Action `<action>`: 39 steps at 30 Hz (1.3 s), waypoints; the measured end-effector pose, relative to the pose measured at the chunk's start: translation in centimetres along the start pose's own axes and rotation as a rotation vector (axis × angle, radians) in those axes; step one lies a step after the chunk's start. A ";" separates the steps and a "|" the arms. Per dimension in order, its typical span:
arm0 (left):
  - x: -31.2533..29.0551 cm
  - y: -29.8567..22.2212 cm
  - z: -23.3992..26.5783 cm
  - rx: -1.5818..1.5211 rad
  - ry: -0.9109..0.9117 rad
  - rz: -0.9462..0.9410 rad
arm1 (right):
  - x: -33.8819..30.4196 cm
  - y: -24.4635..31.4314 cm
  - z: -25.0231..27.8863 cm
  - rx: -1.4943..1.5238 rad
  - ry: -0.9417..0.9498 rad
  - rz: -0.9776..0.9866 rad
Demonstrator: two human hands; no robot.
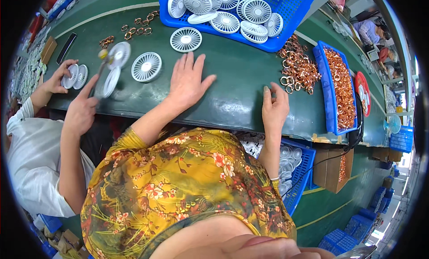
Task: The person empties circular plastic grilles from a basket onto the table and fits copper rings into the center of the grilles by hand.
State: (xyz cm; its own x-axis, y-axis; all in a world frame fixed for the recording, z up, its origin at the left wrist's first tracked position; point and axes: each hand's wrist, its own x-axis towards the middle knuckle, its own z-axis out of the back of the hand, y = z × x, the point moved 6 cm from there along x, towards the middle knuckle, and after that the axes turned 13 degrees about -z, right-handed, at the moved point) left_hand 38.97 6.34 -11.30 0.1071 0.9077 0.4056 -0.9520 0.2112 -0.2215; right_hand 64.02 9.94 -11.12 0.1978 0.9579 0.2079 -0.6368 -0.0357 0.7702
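Observation:
My left hand (190,82) lies flat on the green table with its fingers spread, holding nothing. Just beyond its fingertips is a round white slotted disc (186,39), and a second white slotted disc (146,67) lies to its left. Further right, my right hand (275,107) rests near the table's front edge, fingers loosely apart, and no object shows in it. Close to its fingertips spreads a loose pile of copper-coloured rings (297,66).
A blue basket (275,43) of white slotted discs stands at the back. A blue tray (331,111) of copper rings is at right. On the left, a co-worker's hand (80,111) holds a blurred hammer-like tool (103,57) by more discs. A phone (66,48) lies beyond.

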 end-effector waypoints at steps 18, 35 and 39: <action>5.3 3.3 1.9 -0.220 -0.157 0.209 | -0.8 -1.0 1.4 -0.324 0.033 0.012; 3.7 -8.2 -2.9 -1.381 0.055 0.212 | -1.3 -1.0 3.5 0.010 0.098 -0.015; 3.4 -8.1 -3.5 -1.429 0.073 0.258 | -1.4 -1.0 3.1 -0.253 -0.079 0.238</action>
State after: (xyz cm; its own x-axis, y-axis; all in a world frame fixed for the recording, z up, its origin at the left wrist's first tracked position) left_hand 48.05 9.00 -11.22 0.0363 0.9824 0.1831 0.1414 0.1763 -0.9741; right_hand 66.63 7.79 -10.30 0.0730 0.9059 0.4172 -0.8343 -0.1737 0.5232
